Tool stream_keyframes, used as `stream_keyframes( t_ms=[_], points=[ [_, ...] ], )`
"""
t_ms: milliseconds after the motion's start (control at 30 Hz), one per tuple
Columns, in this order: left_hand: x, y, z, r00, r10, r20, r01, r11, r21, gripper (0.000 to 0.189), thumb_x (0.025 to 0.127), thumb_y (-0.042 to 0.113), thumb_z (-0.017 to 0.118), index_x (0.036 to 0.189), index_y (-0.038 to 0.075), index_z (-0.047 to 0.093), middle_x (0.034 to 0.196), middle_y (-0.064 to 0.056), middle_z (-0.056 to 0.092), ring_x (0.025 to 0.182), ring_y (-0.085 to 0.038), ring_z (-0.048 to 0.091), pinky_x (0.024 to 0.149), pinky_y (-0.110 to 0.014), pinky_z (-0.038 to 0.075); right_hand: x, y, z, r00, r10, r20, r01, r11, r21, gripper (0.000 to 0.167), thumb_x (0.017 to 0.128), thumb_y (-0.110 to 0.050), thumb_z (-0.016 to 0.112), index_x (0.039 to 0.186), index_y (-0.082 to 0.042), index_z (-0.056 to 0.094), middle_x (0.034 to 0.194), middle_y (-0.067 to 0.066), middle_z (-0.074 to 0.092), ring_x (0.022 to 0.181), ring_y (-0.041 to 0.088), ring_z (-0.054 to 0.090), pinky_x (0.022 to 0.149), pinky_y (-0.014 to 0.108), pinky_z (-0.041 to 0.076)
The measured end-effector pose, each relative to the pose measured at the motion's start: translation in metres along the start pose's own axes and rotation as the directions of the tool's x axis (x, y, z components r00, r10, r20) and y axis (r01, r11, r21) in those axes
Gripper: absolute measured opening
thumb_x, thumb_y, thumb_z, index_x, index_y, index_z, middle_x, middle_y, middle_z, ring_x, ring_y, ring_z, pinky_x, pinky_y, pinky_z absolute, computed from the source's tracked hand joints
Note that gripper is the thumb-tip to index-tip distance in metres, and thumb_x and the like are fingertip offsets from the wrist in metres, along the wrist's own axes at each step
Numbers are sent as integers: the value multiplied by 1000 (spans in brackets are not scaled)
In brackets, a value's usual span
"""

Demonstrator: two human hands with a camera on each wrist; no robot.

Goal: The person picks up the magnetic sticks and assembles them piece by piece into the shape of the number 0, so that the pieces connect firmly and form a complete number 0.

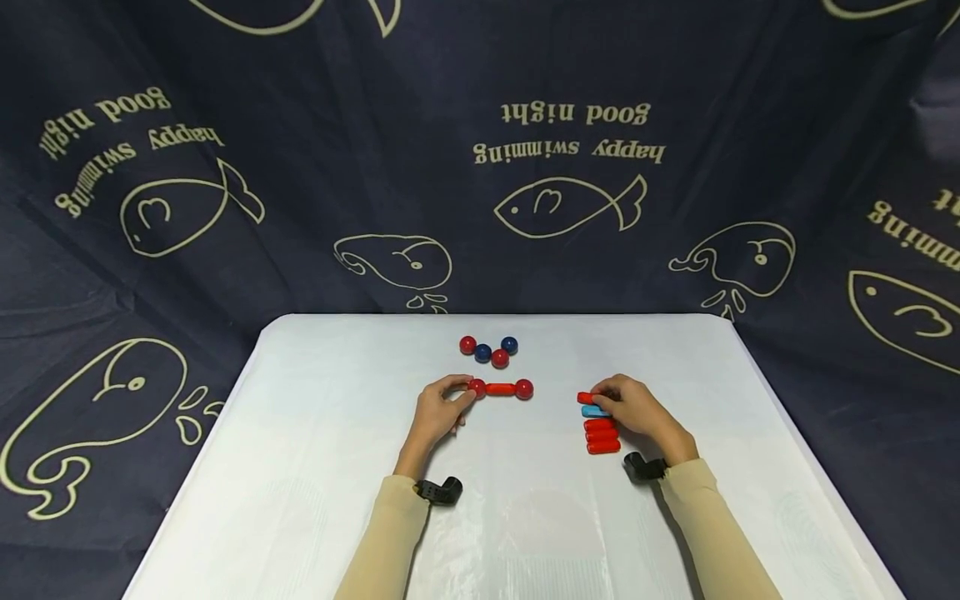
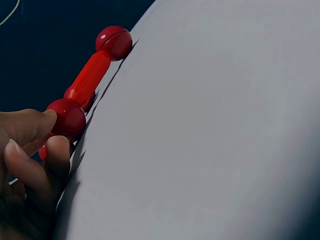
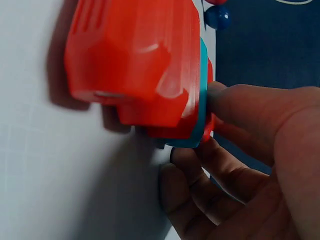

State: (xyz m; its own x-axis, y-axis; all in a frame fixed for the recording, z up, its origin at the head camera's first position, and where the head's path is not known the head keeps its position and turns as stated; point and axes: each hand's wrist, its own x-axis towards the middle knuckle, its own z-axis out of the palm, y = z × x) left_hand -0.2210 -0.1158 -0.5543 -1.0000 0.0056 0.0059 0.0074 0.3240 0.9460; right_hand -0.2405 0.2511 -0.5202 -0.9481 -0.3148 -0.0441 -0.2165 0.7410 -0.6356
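Note:
My left hand [image 1: 438,411] pinches a red ball [image 1: 477,387] between thumb and fingers. From that ball a red ribbed rod [image 1: 500,389] runs to the right, with a second red ball [image 1: 524,389] on its far end, like a dumbbell. On the right, my right hand [image 1: 633,407] grips the farthest red rod [image 1: 585,398] of a column; fingers hide its right end. A light blue rod [image 1: 595,411] lies just below, close under the thumb. Several more red rods [image 1: 602,436] lie side by side nearer me, large in the right wrist view.
Behind the dumbbell shape, two red balls [image 1: 500,358] and two dark blue balls [image 1: 483,353] sit in a zigzag cluster. Everything rests on a white-covered table [image 1: 525,517]. A dark cloth [image 1: 420,167] with fish drawings hangs past its back edge.

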Motion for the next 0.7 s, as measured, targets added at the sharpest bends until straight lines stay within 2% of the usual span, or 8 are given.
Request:
stream_keyframes(
  t_ms=[133,233,500,700],
  points=[
    [0,0,1,1000,1,-2,-1,1000,-2,29,96,22,74,125,17,72,117,-10,73,42,-11,56,37,-25,46,2,0,1,1000,22,-9,-22,1000,-5,24,100,-17,67,115,1,71,105,15,70,89,23,59,80,34,53],
    [1,-2,1,1000,9,-3,-9,1000,-4,29,96,21,74,125,16,72,115,-10,73,41,-11,55,37,-26,45,3,1,2,999,23,-39,-23,1000,-5,24,99,-16,70,114,1,72,103,13,71,87,21,59,79,33,53],
    [2,-5,1,1000,18,-10,-18,1000,3,30,96,21,73,125,15,72,115,-10,73,41,-10,55,36,-27,46,4,-2,10,992,-19,-123,24,999,36,22,97,-16,73,112,-1,73,101,11,73,84,18,63,78,31,54],
    [1,-3,1,1000,9,-6,-9,1000,-11,30,96,21,73,125,16,72,115,-11,73,41,-10,55,37,-26,45,4,-12,14,982,-55,-180,68,996,66,22,96,-16,74,113,-2,74,105,13,72,88,21,65,79,34,55]
  ],
)
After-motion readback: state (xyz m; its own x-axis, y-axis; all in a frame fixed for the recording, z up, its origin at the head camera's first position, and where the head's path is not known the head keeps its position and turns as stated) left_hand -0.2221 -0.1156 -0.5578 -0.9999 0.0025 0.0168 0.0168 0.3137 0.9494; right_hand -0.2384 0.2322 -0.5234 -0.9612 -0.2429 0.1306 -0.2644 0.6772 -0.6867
